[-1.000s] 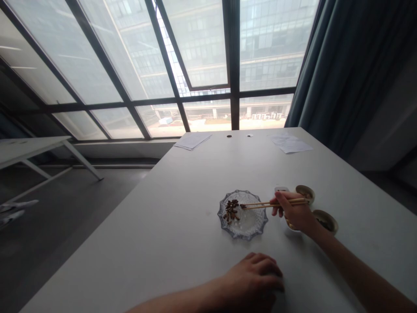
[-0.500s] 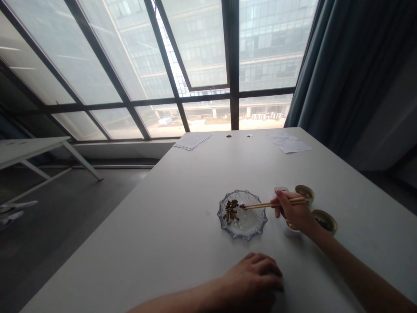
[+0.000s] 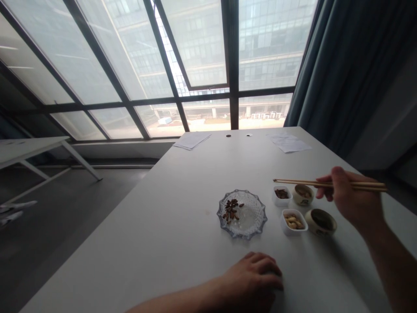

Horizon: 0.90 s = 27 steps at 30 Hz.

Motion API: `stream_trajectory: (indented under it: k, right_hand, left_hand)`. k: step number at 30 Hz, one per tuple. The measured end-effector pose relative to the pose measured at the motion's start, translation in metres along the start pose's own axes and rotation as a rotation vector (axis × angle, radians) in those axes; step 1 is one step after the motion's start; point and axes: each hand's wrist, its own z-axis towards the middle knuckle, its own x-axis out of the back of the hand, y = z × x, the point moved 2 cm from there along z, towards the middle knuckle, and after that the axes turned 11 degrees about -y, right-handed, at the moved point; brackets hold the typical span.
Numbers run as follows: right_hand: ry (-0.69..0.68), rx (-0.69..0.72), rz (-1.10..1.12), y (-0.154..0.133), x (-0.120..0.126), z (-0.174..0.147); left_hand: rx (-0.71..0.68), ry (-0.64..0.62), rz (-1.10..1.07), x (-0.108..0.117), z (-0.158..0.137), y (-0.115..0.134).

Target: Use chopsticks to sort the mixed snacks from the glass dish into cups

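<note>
My right hand [image 3: 355, 195] grips a pair of wooden chopsticks [image 3: 302, 183] above the right side of the table, their tips close together over the small containers. Any morsel at the tips is too small to make out. On the scalloped clear glass plate [image 3: 248, 236] lie several dark brown oblong pieces [image 3: 231, 209], mostly at its left; one sits slightly apart. Nearer me, my left hand [image 3: 250, 276] rests on the table, palm down with fingers loosely bent, holding nothing visible.
Right of the plate stand a white tub [image 3: 282, 201] of dark pieces, a white tub [image 3: 291, 233] of pale curved nuts, and two ceramic bowls, a smaller one [image 3: 303, 202] and a larger one [image 3: 318, 231]. Papers [image 3: 192, 140] lie at the far edge of the white table [image 3: 156, 226].
My right hand has moved right with the chopsticks, away from the plate, uncovering the tubs and bowls. A brown piece stays on the plate where the tips were. My left hand has not moved.
</note>
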Motion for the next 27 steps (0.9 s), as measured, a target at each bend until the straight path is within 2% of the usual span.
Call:
stream_trajectory:
  k: [2,5,11,14,17,20,23,27]
  right_hand:
    - [-0.039,-0.059,-0.054,0.002,0.009,0.003]
    - [-0.134,-0.131,-0.016,0.007,0.011,0.006]
    - [-0.136,-0.12,0.085,0.002,0.0,0.001]
    - [-0.237,-0.104,0.151,0.002,-0.018,-0.005]
    - [-0.418,-0.081,0.246,0.01,-0.046,-0.013]
    - [-0.535,-0.074,0.302,0.024,-0.076,-0.021]
    - [-0.578,-0.086,0.345,0.039,-0.095,-0.025]
    - [-0.538,-0.075,0.339,0.054,-0.103,-0.026]
  left_hand:
    - [0.005,-0.009,0.0,0.0,0.0,0.0]
    - [0.014,0.003,0.0,0.0,-0.001,0.0]
    - [0.016,-0.003,0.0,-0.002,-0.001,0.0]
    - [0.013,0.007,0.006,-0.003,0.0,-0.001]
    - [0.002,0.011,0.006,-0.003,0.0,-0.001]
    - [0.001,0.009,0.0,-0.002,0.0,-0.001]
    - [0.009,0.006,-0.005,-0.002,0.0,-0.001]
    - [0.001,0.007,-0.003,-0.002,0.001,-0.001]
